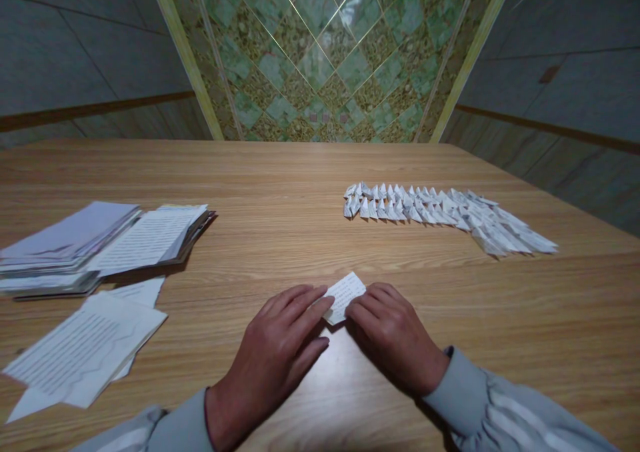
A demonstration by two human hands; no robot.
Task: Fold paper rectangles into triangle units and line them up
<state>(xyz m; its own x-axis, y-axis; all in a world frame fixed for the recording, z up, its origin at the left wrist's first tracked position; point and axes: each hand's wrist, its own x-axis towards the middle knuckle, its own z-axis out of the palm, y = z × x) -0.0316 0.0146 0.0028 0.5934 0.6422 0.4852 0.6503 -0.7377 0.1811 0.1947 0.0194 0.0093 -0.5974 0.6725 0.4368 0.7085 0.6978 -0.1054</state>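
A small folded piece of paper (346, 295) with lines of writing lies on the wooden table between my hands. My left hand (283, 335) rests at its left edge, fingers stretched out, with the fingertips on the paper and the thumb apart below. At the right edge, my right hand (395, 332) has its fingers curled and pinches the paper's side. The underside of the paper is hidden, and so is my right thumb.
Two rows of folded paper pieces (415, 205) stand at the back right of the table (260, 192). Stacks of paper (70, 232) lie at the left, with several loose written sheets (90, 345) in front of them. A green patterned wall (320, 59) rises behind the table.
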